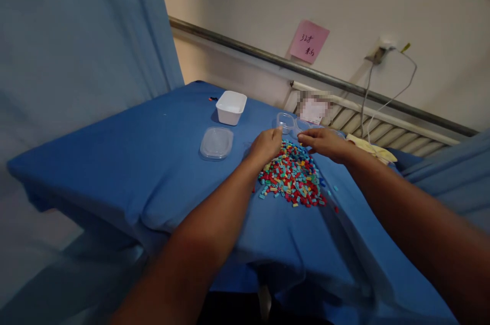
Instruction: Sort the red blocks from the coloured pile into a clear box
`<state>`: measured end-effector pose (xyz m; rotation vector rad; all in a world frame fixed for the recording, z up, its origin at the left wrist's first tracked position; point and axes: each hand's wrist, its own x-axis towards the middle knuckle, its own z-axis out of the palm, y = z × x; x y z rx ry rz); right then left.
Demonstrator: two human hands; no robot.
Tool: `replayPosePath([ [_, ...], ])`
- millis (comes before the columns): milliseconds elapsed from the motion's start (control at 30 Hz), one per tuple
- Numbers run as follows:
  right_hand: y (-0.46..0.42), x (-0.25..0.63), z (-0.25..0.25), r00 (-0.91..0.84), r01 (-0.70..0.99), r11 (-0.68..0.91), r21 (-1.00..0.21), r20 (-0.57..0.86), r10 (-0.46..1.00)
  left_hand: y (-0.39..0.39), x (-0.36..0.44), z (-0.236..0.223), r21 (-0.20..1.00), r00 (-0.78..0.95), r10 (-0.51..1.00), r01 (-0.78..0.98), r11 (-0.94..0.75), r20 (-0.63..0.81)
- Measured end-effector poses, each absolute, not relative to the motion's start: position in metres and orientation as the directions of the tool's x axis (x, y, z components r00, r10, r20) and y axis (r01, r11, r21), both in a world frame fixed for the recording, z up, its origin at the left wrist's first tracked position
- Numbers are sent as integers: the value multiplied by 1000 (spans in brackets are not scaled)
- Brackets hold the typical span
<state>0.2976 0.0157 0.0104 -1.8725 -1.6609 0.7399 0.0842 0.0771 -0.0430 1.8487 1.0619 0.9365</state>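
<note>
Blue-draped table (133, 161): it bears a heap of small coloured bricks (293, 174), a white tub (231, 107), a clear lid (216, 142) lying flat, and a small clear cup (286, 122) just beyond the heap. To sort cleanly, I judge it best to pick bricks from the heap's far edge, keeping the cup upright and close. Both forearms reach forward over the cloth. The left hand (266, 145) rests at the heap's far edge, fingers curled down; contents indiscernible. The right hand (321, 141) hovers beside it, fingertips pinched narrow near the cup; whether it holds a brick cannot be told.
</note>
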Motion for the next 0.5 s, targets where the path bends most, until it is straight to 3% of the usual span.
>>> replayPosePath([
  [167, 50, 289, -19, 25, 762, -23, -647, -7, 1000, 75, 84, -51, 714, 387, 897, 566, -413, 212],
  [500, 68, 259, -30, -180, 793, 117, -598, -47, 983, 79, 86, -57, 833, 392, 901, 423, -356, 186],
])
